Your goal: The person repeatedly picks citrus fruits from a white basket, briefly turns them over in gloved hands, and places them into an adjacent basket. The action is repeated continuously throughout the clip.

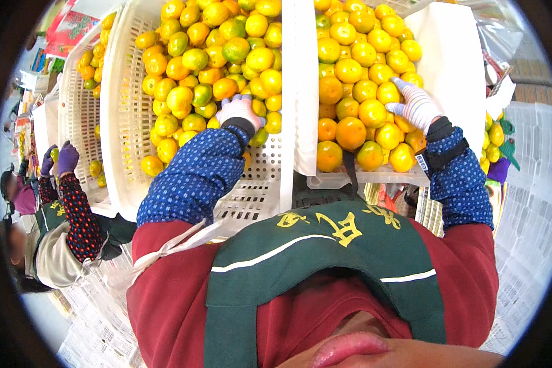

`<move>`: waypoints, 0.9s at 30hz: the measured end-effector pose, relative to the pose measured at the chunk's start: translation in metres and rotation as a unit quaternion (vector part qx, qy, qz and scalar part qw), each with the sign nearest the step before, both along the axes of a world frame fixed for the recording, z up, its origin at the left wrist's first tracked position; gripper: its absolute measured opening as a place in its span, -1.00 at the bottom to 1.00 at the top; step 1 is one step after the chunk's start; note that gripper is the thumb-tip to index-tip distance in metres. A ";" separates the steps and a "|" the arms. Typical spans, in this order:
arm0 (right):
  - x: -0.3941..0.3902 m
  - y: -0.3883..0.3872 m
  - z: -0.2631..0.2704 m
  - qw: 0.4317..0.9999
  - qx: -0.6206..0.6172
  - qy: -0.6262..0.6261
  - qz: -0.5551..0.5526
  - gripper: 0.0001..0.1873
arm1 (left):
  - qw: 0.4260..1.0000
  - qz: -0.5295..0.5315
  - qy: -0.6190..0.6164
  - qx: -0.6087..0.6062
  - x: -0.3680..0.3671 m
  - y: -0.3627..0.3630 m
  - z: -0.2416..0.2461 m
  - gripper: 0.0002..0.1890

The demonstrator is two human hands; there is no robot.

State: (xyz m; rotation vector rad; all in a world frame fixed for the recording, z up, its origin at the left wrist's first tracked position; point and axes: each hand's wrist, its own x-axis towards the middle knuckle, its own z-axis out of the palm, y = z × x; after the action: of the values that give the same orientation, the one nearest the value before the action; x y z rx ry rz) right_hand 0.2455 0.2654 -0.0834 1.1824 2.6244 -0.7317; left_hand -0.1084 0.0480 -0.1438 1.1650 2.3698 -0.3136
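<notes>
My left hand (240, 111), in a pale striped glove, reaches down among yellow-orange and greenish mandarins (194, 60) in a white perforated plastic crate (124, 115). Its fingertips are partly hidden, so a hold on a fruit cannot be made out. At the right, mandarins (349, 71) are heaped in a second container with a white side panel (446, 73). My right hand (417, 105), gloved the same way, rests over the right edge of this heap. Its thumb and forefinger are spread beside one mandarin (388, 93), with no fruit lifted.
A white divider (299, 87) stands between the two heaps. Left of me, a person in purple gloves (67, 158) works at another white crate (80, 119) holding mandarins. More yellow-green fruit (496, 134) is at the far right, beside pale slatted flooring (529, 193).
</notes>
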 end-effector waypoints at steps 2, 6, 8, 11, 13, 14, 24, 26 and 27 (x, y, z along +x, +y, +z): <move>-0.003 -0.003 0.011 0.999 0.045 0.014 -0.001 -0.24 | 0.997 -0.011 -0.018 0.070 -0.011 -0.007 0.011 -0.18; -0.031 -0.031 0.055 0.980 0.019 0.199 0.012 -0.31 | 0.844 0.103 -0.446 0.280 -0.035 -0.023 0.069 -0.25; -0.056 -0.062 0.084 0.962 -0.005 0.267 0.057 -0.32 | 0.749 0.123 -0.592 0.270 -0.036 -0.037 0.111 -0.23; -0.102 -0.104 0.116 0.899 -0.012 0.384 0.208 -0.27 | 0.618 0.071 -0.749 0.229 -0.010 -0.043 0.159 -0.26; -0.127 -0.125 0.127 0.874 -0.002 0.397 0.279 -0.22 | 0.586 0.100 -0.769 0.236 0.018 -0.051 0.176 -0.20; -0.137 -0.133 0.128 0.837 -0.032 0.471 0.277 -0.22 | 0.559 0.100 -0.795 0.215 0.028 -0.052 0.180 -0.17; -0.140 -0.133 0.104 0.790 -0.279 0.544 0.048 -0.37 | 0.269 0.315 -0.856 0.309 0.031 -0.073 0.156 -0.51; -0.141 -0.140 0.099 0.806 -0.256 0.526 0.089 -0.33 | 0.206 0.300 -0.885 0.291 0.015 -0.074 0.158 -0.51; -0.141 -0.145 0.098 0.818 -0.244 0.508 0.114 -0.33 | 0.195 0.315 -0.876 0.308 0.009 -0.076 0.158 -0.49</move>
State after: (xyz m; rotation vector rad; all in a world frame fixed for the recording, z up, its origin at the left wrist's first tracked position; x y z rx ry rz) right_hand 0.1046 0.1200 0.0142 0.2948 2.8277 -2.2924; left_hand -0.0993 -0.0275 0.0144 -0.0355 0.2868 1.5362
